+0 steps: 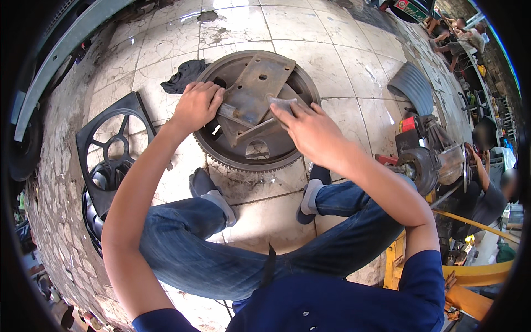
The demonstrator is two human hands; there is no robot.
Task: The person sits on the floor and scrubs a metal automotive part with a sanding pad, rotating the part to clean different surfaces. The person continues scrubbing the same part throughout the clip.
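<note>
A large toothed flywheel [238,161] lies flat on the tiled floor between my feet. Across it rests a rusty steel bracket [264,76] made of flat plates with bolt holes, set at an angle. My left hand [198,106] is closed around the bracket's left end, fingers curled over the edge. On the right side, my right hand [311,131] presses a small grey folded piece [283,103] against the bracket; it looks like a sheet or cloth, and the exact kind is unclear. Its fingers partly hide the bracket's right edge.
A black fan shroud [146,110] lies to the left, with a dark cloth [185,76] beyond it. At right are a grey ribbed panel [410,86], a greasy machine part [423,169] and a yellow frame [464,276]. Other people [487,182] sit farther right.
</note>
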